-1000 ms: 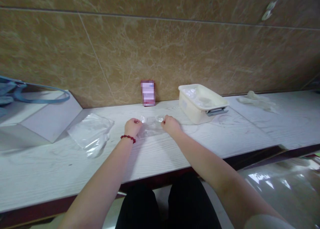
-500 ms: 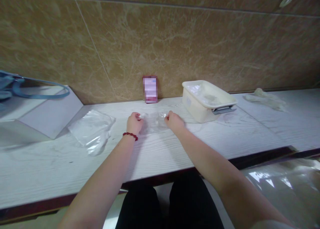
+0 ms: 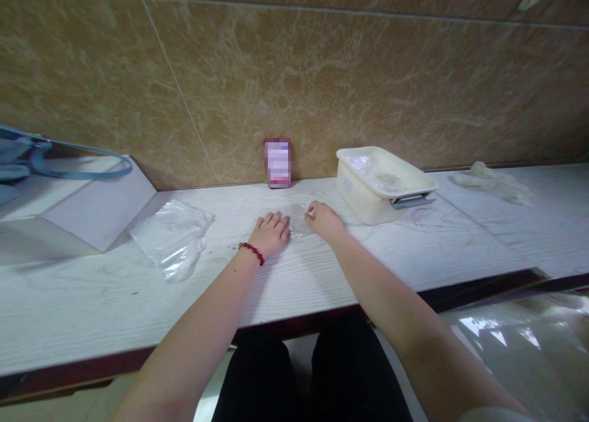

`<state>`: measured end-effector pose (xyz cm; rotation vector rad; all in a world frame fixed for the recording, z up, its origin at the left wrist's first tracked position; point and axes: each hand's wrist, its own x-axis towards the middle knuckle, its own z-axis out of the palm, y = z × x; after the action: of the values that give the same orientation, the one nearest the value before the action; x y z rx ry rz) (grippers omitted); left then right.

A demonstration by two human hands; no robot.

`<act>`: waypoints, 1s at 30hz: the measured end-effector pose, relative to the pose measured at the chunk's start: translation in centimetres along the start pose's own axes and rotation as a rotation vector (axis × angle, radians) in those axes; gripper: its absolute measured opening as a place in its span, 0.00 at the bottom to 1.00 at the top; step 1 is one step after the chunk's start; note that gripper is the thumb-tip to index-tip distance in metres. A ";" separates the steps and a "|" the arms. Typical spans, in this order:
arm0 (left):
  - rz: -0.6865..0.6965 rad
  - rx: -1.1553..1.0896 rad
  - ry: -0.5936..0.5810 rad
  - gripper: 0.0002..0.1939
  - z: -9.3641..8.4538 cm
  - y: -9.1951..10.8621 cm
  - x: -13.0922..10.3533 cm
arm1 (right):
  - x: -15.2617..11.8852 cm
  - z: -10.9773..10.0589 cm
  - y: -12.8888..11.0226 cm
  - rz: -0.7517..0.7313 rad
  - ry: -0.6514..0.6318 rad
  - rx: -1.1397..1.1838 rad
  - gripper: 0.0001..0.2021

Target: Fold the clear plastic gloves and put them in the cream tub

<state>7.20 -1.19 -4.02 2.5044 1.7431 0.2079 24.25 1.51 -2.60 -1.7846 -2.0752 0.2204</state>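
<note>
A clear plastic bag (image 3: 300, 222) lies on the white wood-grain counter (image 3: 294, 287) between my hands. My left hand (image 3: 272, 232), with a red bead bracelet at the wrist, rests palm down with its fingers spread, covering the bag's left part. At the bag's right edge, my right hand (image 3: 326, 221) pinches the film between thumb and fingers. A stack of flat clear plastic bags (image 3: 172, 238) lies to the left of my left hand. Just right of my right hand stands a cream plastic bin (image 3: 361, 195) with clear film inside.
Against the tiled wall leans a phone (image 3: 278, 164). A white box (image 3: 94, 207) with a blue strap (image 3: 87, 175) over it stands at the left. Crumpled translucent gloves or film (image 3: 494, 183) lie far right. Below the counter's front edge, at right, is shiny clear plastic (image 3: 519, 336).
My left hand has let go of the bag's left edge, moved right and flattened onto it. The visible part of the bag is smaller. My right hand keeps its pinch, slightly farther right.
</note>
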 end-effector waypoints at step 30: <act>0.144 -0.251 0.035 0.23 -0.7 0.5 0.2 | -0.4 -1.5 0.8 -0.508 0.184 0.308 0.12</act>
<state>7.62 -1.21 -3.21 2.4544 1.4444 0.4521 25.61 1.09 -1.63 -1.0231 -2.1421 0.2062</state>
